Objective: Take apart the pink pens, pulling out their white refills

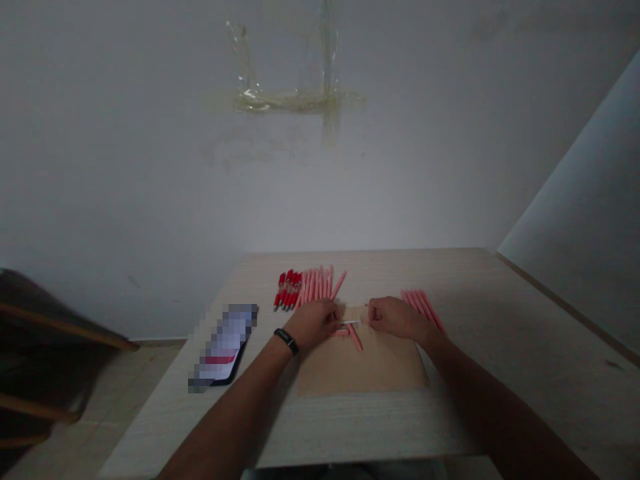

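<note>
My left hand [319,319], with a black band on its wrist, is closed with its fingertips on a thin white pen refill [351,322] that points to the right. My right hand [393,316] is pinched just past the refill's other end; what its fingers hold, if anything, is too small to make out. Below the refill, a pink pen barrel [355,338] lies slanted on a brown paper sheet [363,373]. A shorter pink pen part [342,333] sits beside it, close under my left fingers.
Behind my left hand lie a row of pink pens [316,283] and several red pen parts [287,291]. More pink pens [424,308] lie beyond my right forearm. A phone [227,347] rests on the table [400,430] at the left. A wall [425,167] stands behind.
</note>
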Tool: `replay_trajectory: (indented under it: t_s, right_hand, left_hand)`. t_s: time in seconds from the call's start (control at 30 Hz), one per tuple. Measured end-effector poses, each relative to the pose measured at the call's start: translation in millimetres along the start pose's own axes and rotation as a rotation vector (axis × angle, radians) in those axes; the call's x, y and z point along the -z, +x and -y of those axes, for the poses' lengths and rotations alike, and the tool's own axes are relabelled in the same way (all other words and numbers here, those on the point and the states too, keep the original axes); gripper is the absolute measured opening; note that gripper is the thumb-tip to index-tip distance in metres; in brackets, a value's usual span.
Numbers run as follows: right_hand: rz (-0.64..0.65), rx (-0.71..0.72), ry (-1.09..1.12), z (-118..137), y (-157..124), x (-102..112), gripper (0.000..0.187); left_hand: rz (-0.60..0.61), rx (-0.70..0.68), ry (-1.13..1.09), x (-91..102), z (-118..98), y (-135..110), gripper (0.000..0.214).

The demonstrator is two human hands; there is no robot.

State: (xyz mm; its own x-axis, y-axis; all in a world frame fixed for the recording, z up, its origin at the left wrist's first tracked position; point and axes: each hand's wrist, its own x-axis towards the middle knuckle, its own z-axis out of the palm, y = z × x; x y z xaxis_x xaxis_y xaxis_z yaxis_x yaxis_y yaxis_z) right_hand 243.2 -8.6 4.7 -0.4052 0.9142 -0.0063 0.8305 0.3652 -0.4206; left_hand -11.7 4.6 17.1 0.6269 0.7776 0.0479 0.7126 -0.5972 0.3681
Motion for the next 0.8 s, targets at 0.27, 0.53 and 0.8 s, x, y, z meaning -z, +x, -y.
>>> replay_trajectory:
  t_s: [0.27,0.53,0.8]
  right_hand:
    - [0.007,0.033,-0.007,-6,-1,5,0.004]
    - [-0.128,-0.019,-0.003,-28,3,12,0.003]
    - [-0.365,0.004,0.032,-55,18,-13,0.019]
  left_hand:
    - [-0.001,0.012,-0.011,1.7,-3,0,0.018]
    - [-0.013,-0.017,-0.012,0.2,-3,-1,0.021]
    - [-0.008,-0.006,0.013,0.7,-6,-1,0.017]
